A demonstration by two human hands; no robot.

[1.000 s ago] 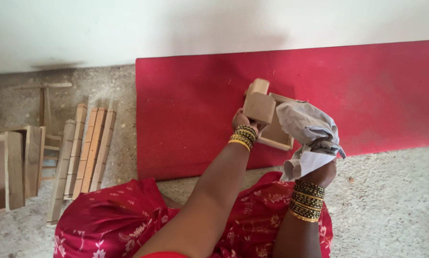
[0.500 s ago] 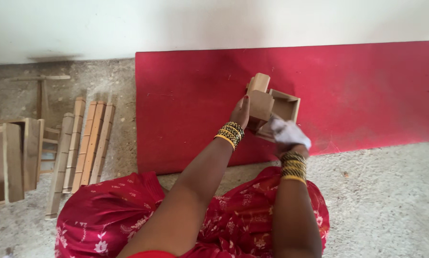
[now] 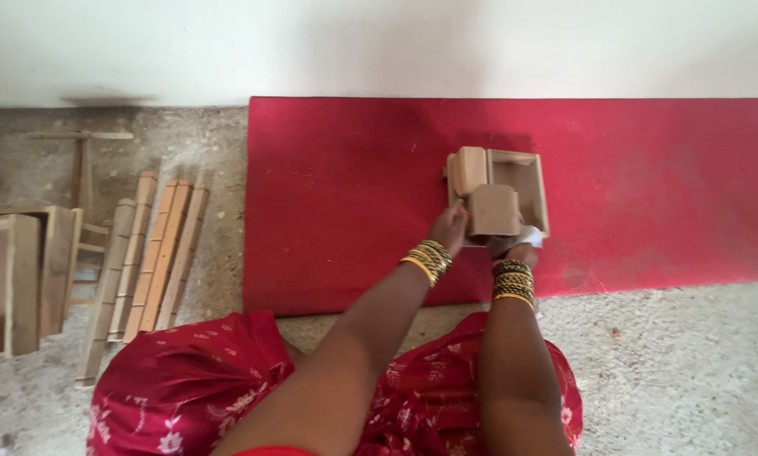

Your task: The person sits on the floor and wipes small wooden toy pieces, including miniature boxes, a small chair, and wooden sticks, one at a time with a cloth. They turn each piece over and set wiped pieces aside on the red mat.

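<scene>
A pale plastered wall [image 3: 379, 42] runs across the top of the view, meeting a rough grey concrete floor [image 3: 700, 371] that is gritty and speckled. Against the foot of the wall lies a long red mat [image 3: 649, 177], stretching from the middle of the view out past the right edge.

Left of the mat, on the bare floor, a row of slim wooden slats [image 3: 155, 253] lies side by side, roughly parallel and slightly slanted. Farther left sit open wooden frames [image 3: 24, 279] standing on edge, partly cut off by the picture's edge, and above them a thin T-shaped stick [image 3: 79, 148].

At the bottom, the person's lap is covered in red floral fabric [image 3: 185, 397], both forearms reaching forward over the mat's near part.

On the mat sits a small open wooden box [image 3: 522, 181] with two rounded wooden blocks at its left and near side. The left hand [image 3: 448, 230], with gold and dark bangles at the wrist, grips the box's near left corner. The right hand [image 3: 514, 249], likewise bangled, is closed on a white cloth [image 3: 529, 236] pressed against the box's near edge, mostly hidden beneath the nearer block.
</scene>
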